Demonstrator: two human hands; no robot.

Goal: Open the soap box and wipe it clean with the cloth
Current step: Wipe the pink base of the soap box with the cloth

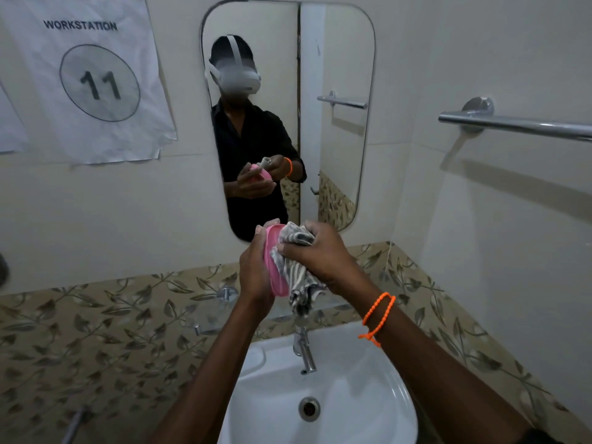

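My left hand (254, 270) grips a pink soap box part (275, 267), held on edge above the sink with its hollow side facing right. My right hand (320, 251) holds a grey-and-white striped cloth (296, 267) bunched against that hollow side. The cloth's loose end hangs down below both hands. Whether this pink piece is the lid or the base cannot be told, and no other part of the box shows. An orange bead bracelet circles my right wrist.
A white sink (378, 373) with a chrome tap (304, 350) lies directly under my hands. A mirror (336, 59) hangs on the wall ahead. A chrome towel rail (519, 125) juts out at the right. A paper sign (86, 75) hangs at the upper left.
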